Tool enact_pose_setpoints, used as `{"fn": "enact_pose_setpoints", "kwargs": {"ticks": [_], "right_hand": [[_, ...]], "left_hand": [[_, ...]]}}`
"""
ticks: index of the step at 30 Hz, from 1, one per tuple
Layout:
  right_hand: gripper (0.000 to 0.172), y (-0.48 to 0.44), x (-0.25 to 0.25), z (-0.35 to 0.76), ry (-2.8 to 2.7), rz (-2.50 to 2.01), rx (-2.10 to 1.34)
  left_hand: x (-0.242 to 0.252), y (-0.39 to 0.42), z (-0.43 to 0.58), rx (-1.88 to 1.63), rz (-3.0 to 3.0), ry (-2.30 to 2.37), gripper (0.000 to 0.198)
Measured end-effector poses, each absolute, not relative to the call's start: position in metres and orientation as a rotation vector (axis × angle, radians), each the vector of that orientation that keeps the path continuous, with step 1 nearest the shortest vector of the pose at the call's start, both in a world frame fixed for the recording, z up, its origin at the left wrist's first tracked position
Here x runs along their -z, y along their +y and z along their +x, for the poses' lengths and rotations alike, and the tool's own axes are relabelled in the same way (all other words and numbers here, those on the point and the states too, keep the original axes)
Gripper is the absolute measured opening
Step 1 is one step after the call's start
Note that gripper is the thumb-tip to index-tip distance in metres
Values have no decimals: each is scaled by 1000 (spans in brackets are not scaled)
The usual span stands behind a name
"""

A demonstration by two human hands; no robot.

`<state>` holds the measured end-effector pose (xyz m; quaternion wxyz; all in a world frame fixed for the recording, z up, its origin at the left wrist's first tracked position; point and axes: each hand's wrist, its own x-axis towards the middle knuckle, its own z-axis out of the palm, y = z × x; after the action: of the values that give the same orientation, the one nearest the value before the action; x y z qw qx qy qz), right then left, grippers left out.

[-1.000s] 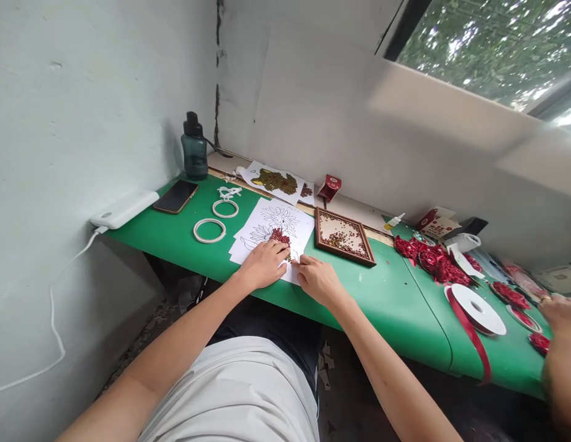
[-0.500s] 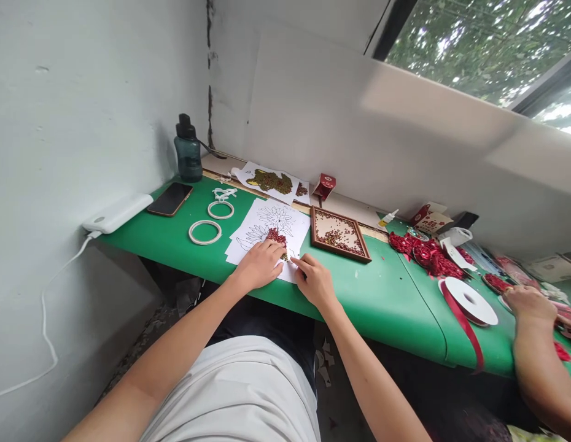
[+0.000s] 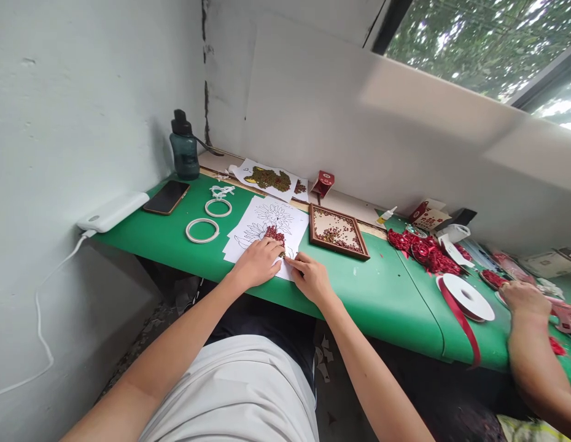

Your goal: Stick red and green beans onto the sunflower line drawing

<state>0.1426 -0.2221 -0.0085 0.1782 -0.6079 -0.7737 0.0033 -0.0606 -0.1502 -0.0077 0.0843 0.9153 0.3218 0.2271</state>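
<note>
Counter [image 3: 387, 288]: right end cut off.
Paper [image 3: 242, 230]: at counter's near edge, partly covered.
Left hand [image 3: 256, 263]: over paper.
Right hand [image 3: 312, 277]: just apart from left, index out; can't tell whether either pinches anything.
Beads [image 3: 275, 233]: on paper, partly under left hand.

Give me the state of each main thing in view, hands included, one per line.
Left hand, resting on the line drawing
Right hand, index finger extended to the line drawing
Line drawing, partly covered with red beads
Tray, more beads scattered in it
Bottle, upright, cap on
Phone, flat, screen dark
White device, cable plugged in
Spool, lying flat, ribbon partly unwound
Two white rings, lying flat
</note>
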Motion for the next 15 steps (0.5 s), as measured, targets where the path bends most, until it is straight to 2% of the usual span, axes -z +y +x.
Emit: {"fn": "enact_pose_setpoints", "kwargs": {"ticks": [8, 15], "right_hand": [[45, -220, 8, 145, -2055, -1675, -129], [41, -220, 11, 147, -1999, -1699, -111]], "left_hand": [[9, -150, -61, -688, 2753, 945, 43], [11, -150, -62, -713, 2770, 929, 41]]}}
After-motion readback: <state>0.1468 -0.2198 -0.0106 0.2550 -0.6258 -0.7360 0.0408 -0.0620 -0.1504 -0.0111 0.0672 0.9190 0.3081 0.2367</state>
